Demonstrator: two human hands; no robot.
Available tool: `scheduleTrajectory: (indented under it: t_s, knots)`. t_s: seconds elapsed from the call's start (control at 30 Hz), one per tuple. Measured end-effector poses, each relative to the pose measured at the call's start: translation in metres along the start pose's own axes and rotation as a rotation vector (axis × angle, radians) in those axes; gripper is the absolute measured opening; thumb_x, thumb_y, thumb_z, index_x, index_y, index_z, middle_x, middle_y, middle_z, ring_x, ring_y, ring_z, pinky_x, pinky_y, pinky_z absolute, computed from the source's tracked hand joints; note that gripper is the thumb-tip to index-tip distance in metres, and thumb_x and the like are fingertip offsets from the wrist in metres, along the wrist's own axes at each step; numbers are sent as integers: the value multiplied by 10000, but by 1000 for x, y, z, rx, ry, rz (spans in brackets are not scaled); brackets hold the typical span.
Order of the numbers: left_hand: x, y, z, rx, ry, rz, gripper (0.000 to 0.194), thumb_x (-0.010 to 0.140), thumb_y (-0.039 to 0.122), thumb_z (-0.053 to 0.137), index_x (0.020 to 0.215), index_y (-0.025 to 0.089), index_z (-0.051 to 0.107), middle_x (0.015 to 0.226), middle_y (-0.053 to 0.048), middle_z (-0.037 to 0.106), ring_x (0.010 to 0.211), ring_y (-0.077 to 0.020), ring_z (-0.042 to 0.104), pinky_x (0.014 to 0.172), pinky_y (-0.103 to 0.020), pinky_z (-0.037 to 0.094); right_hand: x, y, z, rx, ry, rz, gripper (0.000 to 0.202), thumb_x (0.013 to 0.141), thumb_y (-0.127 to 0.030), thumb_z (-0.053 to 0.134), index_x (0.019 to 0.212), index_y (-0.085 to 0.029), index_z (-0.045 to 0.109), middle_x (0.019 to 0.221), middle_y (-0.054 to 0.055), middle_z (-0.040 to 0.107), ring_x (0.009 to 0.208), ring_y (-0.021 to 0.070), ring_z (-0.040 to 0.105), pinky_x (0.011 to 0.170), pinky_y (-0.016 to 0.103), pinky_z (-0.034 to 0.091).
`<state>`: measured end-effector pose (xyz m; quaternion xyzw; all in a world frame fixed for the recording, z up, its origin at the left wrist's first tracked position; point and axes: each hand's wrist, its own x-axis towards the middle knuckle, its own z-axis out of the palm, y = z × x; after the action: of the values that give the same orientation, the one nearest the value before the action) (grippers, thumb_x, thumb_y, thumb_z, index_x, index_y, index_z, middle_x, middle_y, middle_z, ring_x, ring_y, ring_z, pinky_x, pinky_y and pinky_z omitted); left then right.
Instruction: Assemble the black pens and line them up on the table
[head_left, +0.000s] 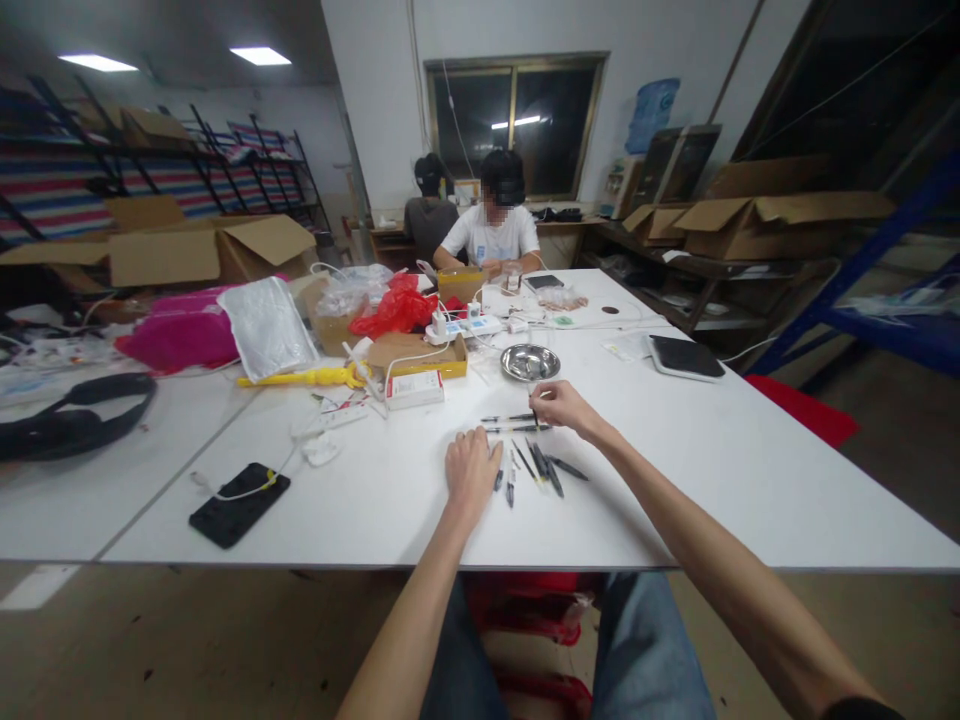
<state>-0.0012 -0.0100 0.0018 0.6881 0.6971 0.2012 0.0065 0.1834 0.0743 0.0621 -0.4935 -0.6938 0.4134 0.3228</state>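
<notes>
Slim black pens lie loosely scattered, some lengthwise.

A black phone and headphones lie on the white table; a yellow umbrella lies beyond.

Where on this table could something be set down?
Bare tabletop lies between the right forearm and the black-topped device, and between the black slab and the left hand. Pens crowd the space by the hands; clutter surrounds the red bag and power strip.
</notes>
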Motion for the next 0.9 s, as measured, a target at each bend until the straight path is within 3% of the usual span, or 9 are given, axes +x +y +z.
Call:
scheduleTrajectory:
  t_s: [0.1, 0.2, 0.37, 0.5, 0.6, 0.9]
  knots:
    - [1, 0, 1, 8, -11, -4, 141, 935, 346, 517, 928, 226, 592, 919, -91, 669, 956, -257, 599, 787, -367, 440, 9, 26, -6, 452, 55, 3, 265, 737, -419, 658, 684, -188, 541, 528, -13, 613, 350, 58, 384, 370, 185, 182]
    - [3, -4, 3, -27, -23, -37, 121, 927, 321, 533, 872, 226, 584, 901, -80, 660, 919, -242, 602, 770, -351, 435, 10, 47, -5, 630, 72, -16, 281, 718, -434, 691, 740, -183, 566, 579, 5, 660, 321, 39, 340, 355, 187, 142]
    - [19, -7, -2, -111, 23, -33, 143, 935, 349, 543, 895, 220, 589, 868, -60, 668, 882, -230, 606, 779, -339, 436, 6, 55, -6, 670, 3, -5, 286, 712, -443, 678, 792, -185, 583, 644, 35, 705, 311, 42, 322, 339, 196, 162]
    - [49, 5, -7, -232, 42, 183, 168, 969, 365, 495, 921, 233, 586, 904, -41, 684, 904, -210, 620, 853, -334, 443, 7, 54, -9, 684, 171, -18, 287, 716, -465, 648, 774, -200, 556, 638, 21, 690, 326, 52, 340, 330, 198, 196]
    - [66, 14, -2, -317, 19, 333, 167, 976, 375, 484, 952, 237, 576, 900, -31, 676, 893, -191, 627, 865, -315, 456, 9, 57, -9, 698, 235, -31, 263, 749, -446, 620, 770, -195, 545, 624, 12, 675, 323, 46, 336, 320, 190, 158]
    - [63, 13, 23, -587, 149, 485, 158, 967, 360, 527, 993, 218, 588, 876, -9, 608, 810, -130, 613, 772, -246, 482, 13, 62, -2, 768, 185, -78, 202, 776, -373, 631, 786, -183, 562, 594, 0, 668, 301, 38, 338, 326, 181, 168]
